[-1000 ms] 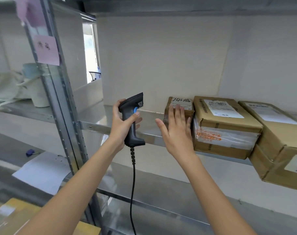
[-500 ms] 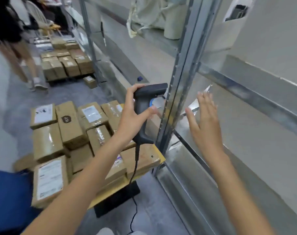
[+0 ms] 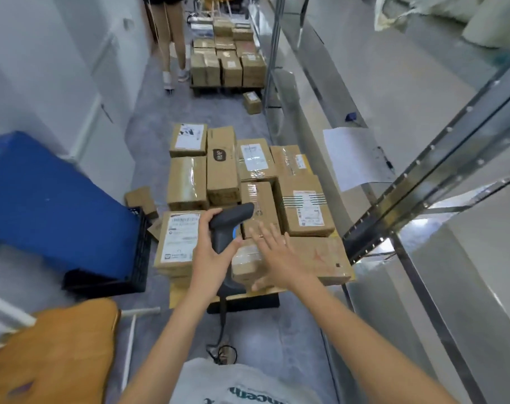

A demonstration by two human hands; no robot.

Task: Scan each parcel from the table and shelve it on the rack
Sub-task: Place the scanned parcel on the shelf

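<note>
Many parcels [image 3: 249, 196] still stacked on the low counter [image 3: 178, 295], rack [image 3: 422, 176] to the right. Left hand [image 3: 211, 259] grips scanner [image 3: 229, 225]; right hand [image 3: 277, 255], fingers [image 3: 266, 234] spread and empty, hovers over near small parcel [image 3: 246, 262]. Grab it label-up, then scan.

Brown matt cardboard parcels [image 3: 303, 205] carry glossy clear tape and white paper labels. Beside them stands a rack of shiny bare grey metal [image 3: 428, 182]. The dark grey scanner [image 3: 230, 225] looks like matt plastic, smooth.
</note>
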